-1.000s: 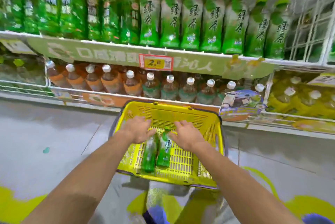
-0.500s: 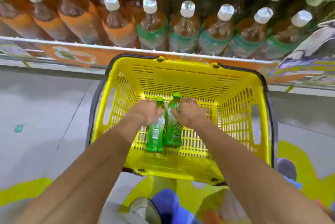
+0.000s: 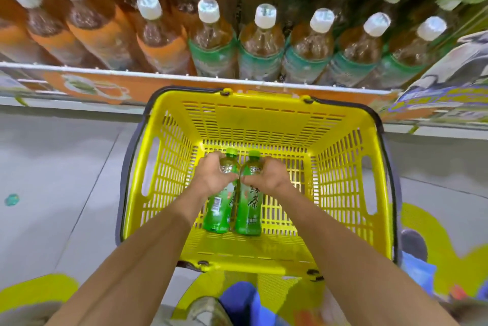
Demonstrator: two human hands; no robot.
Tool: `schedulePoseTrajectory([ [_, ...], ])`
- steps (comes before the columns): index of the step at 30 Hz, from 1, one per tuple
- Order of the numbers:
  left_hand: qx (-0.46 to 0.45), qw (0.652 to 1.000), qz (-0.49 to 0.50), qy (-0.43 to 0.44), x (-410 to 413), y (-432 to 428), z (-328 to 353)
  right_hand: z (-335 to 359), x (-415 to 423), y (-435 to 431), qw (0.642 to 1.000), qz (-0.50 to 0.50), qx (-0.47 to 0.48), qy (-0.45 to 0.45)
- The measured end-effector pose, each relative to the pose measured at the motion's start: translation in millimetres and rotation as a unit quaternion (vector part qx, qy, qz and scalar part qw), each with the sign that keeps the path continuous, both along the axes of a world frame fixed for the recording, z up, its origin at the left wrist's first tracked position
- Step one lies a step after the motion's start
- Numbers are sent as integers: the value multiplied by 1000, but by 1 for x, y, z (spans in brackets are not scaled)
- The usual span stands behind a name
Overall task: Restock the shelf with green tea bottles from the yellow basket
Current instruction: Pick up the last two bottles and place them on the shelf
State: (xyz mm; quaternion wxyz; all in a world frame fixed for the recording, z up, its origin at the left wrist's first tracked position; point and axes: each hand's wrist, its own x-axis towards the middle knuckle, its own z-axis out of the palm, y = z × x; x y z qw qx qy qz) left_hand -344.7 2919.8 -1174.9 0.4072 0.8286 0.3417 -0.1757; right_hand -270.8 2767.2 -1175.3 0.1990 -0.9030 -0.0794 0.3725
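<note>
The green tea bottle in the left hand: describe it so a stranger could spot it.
Look in the yellow basket on the floor. The left hand grips the left bottle of two. It shows a white barcode; the right bottle shows black characters.

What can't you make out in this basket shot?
Head view:
- Upper labels of the left bottle and right bottle: covered by the left hand and right hand.
- Green tea shelf: cut off by the top edge.
- Whether the bottles rest on the yellow basket floor: unclear.
- Bottom edge: blurred.
</note>
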Motion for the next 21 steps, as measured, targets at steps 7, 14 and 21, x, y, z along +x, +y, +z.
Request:
schedulePoseTrajectory([
  [7, -125, 989, 52, -66, -9, -6, 49, 53, 4, -26, 997, -21, 73, -5],
  [14, -155, 976, 67, -141, 5, -10, 142, 149, 17, -50, 988, -9, 142, -62],
  [21, -143, 962, 75, -222, 29, -28, 251, 269, 35, -69, 966, 25, 182, -180],
])
